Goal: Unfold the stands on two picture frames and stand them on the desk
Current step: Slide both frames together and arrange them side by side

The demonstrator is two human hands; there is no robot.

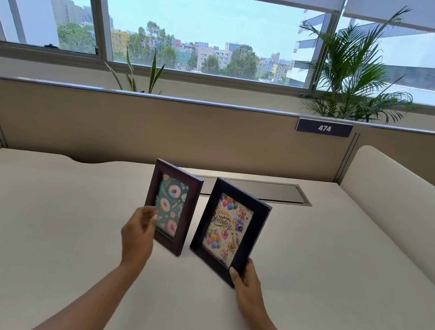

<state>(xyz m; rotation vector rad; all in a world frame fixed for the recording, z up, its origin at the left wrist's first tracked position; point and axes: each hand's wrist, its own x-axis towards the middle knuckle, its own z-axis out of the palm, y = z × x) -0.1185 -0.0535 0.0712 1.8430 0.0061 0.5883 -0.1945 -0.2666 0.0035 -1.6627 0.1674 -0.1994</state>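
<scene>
Both bare forearms reached in from the near edge over the white desk (pixel 336 261). Nearest, the right hand (pixel 247 283) pinched the lower right corner of the birthday picture frame (pixel 230 229), thumb on its front, the frame tilted with its bottom edge at the desk. Just left, the left hand (pixel 138 233) clasped the left edge of the donut picture frame (pixel 173 206), which stood upright on the desk. Farther back lay a grey cable hatch (pixel 262 191), then the beige partition with a "474" label (pixel 324 127).

Bare desk (pixel 336 261) (frames (pixel 173 206) central)
</scene>
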